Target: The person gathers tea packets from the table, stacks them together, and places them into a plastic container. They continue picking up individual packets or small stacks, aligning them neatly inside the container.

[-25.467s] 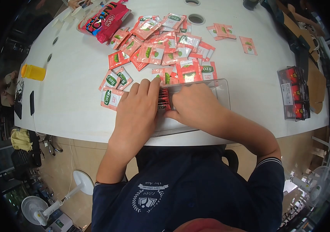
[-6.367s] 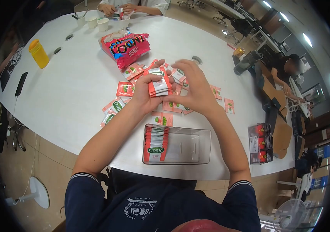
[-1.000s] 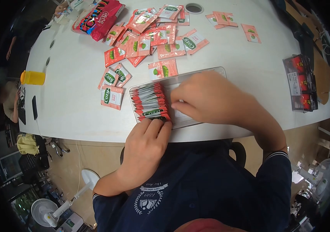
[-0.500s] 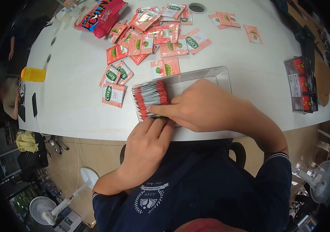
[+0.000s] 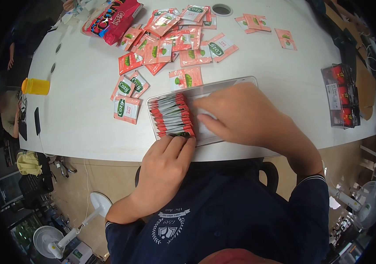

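Observation:
A clear plastic box [image 5: 227, 84] lies on the table in front of me. Packed in its left end is a row of red-and-white tea sachets [image 5: 170, 116], standing on edge. My left hand [image 5: 166, 165] bends its closed fingers over the near wall, against the nearest sachets; its thumb is hidden. Over the bare right part of the box is my right hand [image 5: 245, 114], a little blurred. Its thumb and index finger are apart with nothing seen between them. Beyond the box, several loose Cozy tea sachets [image 5: 157, 50] lie in a heap.
Behind the heap lies a red snack bag [image 5: 113, 22]. Three sachets lie at the back right. A clear pack of red-and-black items [image 5: 341, 97] stands at the right, a yellow container [image 5: 36, 86] at the left. Another person sits at the far left.
My right hand has drawn back from the sachet row toward the right, uncovering its right side. My left hand stays at the near end. The view has shifted slightly.

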Tool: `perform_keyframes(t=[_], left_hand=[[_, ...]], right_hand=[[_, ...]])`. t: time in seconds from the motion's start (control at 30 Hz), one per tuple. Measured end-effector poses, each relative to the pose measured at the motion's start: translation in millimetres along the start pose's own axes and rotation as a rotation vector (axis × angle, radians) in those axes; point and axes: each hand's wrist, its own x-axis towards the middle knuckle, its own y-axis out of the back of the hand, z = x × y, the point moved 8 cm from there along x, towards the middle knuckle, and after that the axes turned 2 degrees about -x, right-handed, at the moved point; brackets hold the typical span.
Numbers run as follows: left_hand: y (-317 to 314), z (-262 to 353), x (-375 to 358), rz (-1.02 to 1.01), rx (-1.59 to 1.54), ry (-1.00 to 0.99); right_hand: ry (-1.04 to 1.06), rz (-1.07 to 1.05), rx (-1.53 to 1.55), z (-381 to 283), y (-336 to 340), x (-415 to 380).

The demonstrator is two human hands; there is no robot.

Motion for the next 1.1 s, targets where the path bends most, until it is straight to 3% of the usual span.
perform_keyframes(t=[0.13, 0.23, 0.33, 0.43, 0.73, 0.83, 1.03, 1.1], left_hand=[[1, 1, -1, -0.007, -0.008, 0.008], [0, 1, 1, -0.009, -0.021, 0.006], [0, 1, 1, -0.013, -0.032, 0.006], [1, -1, 1, -0.013, -0.038, 0.014], [0, -2, 3, -0.009, -0.072, 0.037], [0, -3, 2, -0.023, -0.089, 0.043], [-3, -4, 2, -0.014, -0.110, 0.035], [-2, -4, 1, -0.006, -0.105, 0.032]], right_hand=[[-0.096, -0.131, -0.065, 14, -20, 3], [-0.006, 0.009, -0.020, -3, -29, 11], [0.015, -0.072, -0.062, -9, -38, 13], [-0.058, -0.039, 0.002, 4, -27, 10], [0.006, 0.013, 0.045, -1, -36, 10], [0.010, -0.128, -0.036, -2, -40, 8], [0.084, -0.044, 0.055, -12, -41, 10], [0.041, -0.115, 0.045, -8, -35, 6]])
